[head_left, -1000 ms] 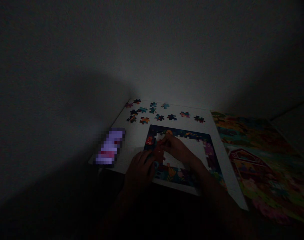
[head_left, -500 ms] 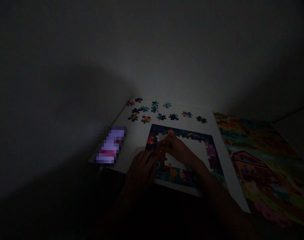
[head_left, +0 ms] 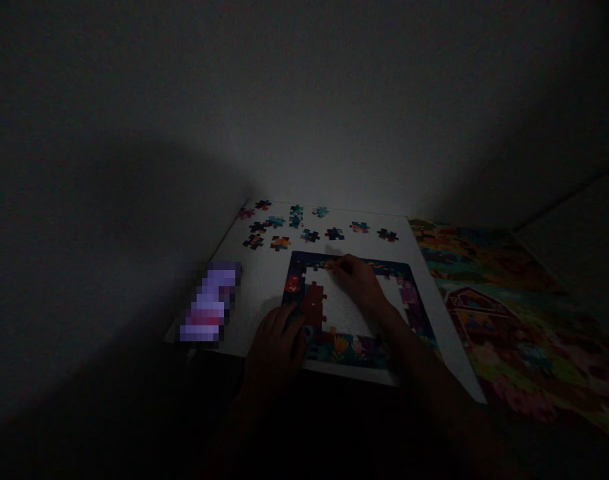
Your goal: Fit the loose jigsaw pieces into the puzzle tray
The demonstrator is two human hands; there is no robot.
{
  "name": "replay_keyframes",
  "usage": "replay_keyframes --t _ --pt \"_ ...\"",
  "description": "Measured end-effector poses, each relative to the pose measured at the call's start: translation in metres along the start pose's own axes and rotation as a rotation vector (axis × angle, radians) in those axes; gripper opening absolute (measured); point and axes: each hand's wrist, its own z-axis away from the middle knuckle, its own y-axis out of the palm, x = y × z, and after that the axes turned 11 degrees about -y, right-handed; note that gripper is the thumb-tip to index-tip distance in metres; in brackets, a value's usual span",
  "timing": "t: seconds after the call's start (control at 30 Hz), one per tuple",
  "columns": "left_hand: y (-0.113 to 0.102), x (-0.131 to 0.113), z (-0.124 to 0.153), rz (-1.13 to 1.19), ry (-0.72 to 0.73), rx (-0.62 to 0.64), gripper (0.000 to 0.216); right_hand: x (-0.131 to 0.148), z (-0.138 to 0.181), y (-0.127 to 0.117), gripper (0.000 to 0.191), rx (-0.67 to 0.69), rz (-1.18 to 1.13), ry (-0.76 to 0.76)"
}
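Observation:
The jigsaw puzzle (head_left: 409, 300) lies on a white tabletop, its dark, colourful border joined around a white middle. Reddish-brown pieces (head_left: 314, 303) sit inside the border on the left. My left hand (head_left: 278, 337) rests flat over the lower left corner of the puzzle, fingers stretched out. Over the upper border is my right hand (head_left: 357, 280), thumb and fingers pinched together. Whether a piece is between those fingertips is too dark to make out.
Several loose puzzle pieces (head_left: 310, 235) are scattered across the back of the tabletop (head_left: 264, 287). A lit phone (head_left: 211, 303), blurred into blocks, lies at the left edge. To the right is a colourful farm picture (head_left: 494, 327). A grey wall (head_left: 304, 120) rises behind.
My right hand has moved up from the reddish-brown pieces to the upper border, leaving those pieces uncovered. My left hand stays at the lower left corner. The view has shifted slightly.

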Motion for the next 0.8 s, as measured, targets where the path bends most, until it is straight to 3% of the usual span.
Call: replay_keyframes --t 0.3,0.4,0.57,0.8 --pt "-0.001 0.007 0.011 0.112 0.070 -0.085 0.031 -0.007 -0.002 0.005 0.022 0.008 0.070 0.006" --pt "-0.003 0.008 0.012 0.213 -0.013 -0.107 0.031 -0.005 -0.002 0.005 0.020 0.020 0.086 0.028" --pt "-0.016 0.007 0.004 0.383 -0.274 -0.113 0.035 -0.001 0.000 0.002 0.018 0.023 0.066 0.017" --pt "-0.020 0.019 0.000 0.305 -0.236 -0.224 0.032 -0.002 0.001 0.002 0.021 0.029 0.067 0.009"
